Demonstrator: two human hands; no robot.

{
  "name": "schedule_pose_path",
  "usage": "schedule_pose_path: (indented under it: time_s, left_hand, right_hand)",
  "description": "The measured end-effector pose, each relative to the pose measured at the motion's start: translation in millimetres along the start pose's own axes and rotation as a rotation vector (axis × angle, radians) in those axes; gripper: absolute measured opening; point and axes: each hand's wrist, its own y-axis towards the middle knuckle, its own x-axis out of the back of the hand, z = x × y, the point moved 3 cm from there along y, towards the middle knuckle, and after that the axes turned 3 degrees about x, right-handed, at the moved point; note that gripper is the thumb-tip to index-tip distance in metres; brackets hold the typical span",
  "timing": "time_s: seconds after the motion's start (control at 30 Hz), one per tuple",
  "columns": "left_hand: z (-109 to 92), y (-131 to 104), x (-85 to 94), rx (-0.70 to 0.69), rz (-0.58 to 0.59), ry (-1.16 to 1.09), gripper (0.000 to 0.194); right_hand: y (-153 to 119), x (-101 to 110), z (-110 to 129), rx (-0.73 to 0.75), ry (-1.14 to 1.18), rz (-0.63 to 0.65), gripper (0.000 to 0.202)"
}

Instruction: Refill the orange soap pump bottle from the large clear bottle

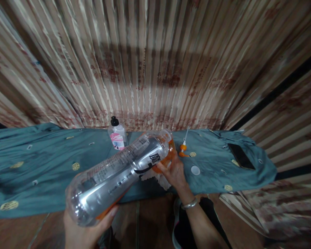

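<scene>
Over a teal cloth (54, 152), a large clear bottle (111, 181), neck toward two o'clock, is cupped near its base by the curled left hand (85, 231). Beside that neck, a partly hidden orange bottle (171, 149) is apparently clasped by the right hand (175, 172); at its three o'clock, a pump (183, 148) is seen.

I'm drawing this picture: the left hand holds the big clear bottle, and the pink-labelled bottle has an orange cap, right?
Not quite: the cap on the pink-labelled bottle is black, not orange, as the head view shows. The left hand does hold the big clear bottle.
</scene>
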Motion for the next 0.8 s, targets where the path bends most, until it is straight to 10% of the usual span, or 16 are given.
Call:
schedule_pose_path:
  time_s: [0.57, 0.8]
  left_hand:
    - [-11.8, 10.1, -5.7, -0.089, -0.049, 0.028, 0.085]
    - [-42.6, 7.6, -18.7, 0.042, -0.111, -0.053, 0.089]
  right_hand:
    - [6.6, 1.5, 8.1, -0.038, 0.038, -0.031, 0.043]
    - [6.1, 0.3, 5.7, -0.078, 0.029, -0.044, 0.067]
